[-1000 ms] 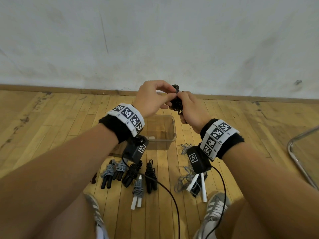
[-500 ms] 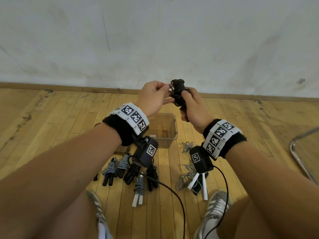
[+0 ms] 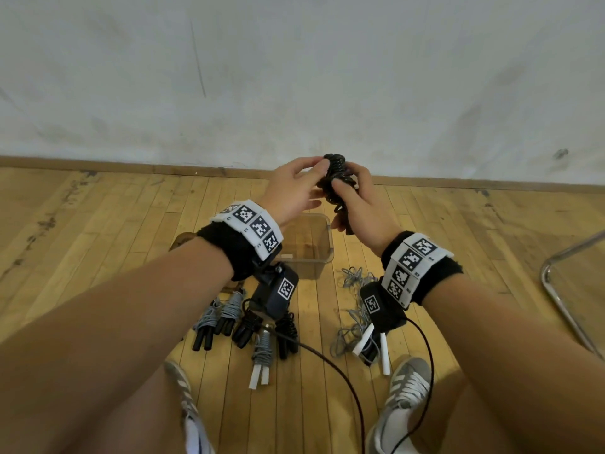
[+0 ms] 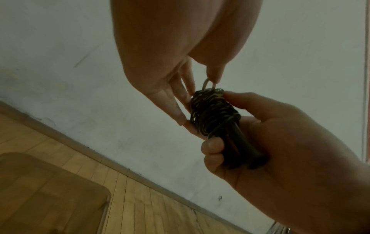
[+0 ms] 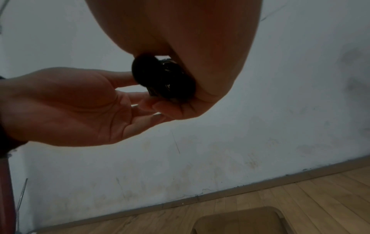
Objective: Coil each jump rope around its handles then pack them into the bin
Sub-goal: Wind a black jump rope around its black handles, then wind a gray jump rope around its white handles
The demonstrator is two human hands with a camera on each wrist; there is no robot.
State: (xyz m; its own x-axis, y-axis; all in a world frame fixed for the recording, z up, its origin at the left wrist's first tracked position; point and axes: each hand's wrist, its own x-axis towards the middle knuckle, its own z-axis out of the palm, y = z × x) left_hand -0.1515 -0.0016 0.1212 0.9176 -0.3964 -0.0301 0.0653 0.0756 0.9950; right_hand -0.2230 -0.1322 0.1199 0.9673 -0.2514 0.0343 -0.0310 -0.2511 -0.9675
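A black jump rope point(image 3: 337, 178), coiled round its two black handles, is held upright between both hands above the floor. My right hand point(image 3: 348, 194) grips the handles point(image 4: 243, 150) from below, thumb against the coil. My left hand point(image 3: 316, 176) pinches a small loop point(image 4: 209, 84) at the coil's top, its other fingers point(image 4: 176, 110) lying along the coil point(image 4: 214, 114). The right wrist view shows the bundle point(image 5: 164, 79) end-on. The clear plastic bin point(image 3: 322, 257) stands on the floor below the hands; I see no rope in it.
Several coiled ropes lie in front of the bin: grey with black handles point(image 3: 212, 322), black point(image 3: 288, 332), grey with white handles point(image 3: 262, 358). An uncoiled grey rope point(image 3: 352, 309) sprawls to the right. My shoes point(image 3: 406, 388) and a metal chair frame point(image 3: 563, 309) border the area.
The coiled end of the black rope has come up into sight from between the hands. The left fingers have shifted onto the top of the coil. Both hands stay at about the same place.
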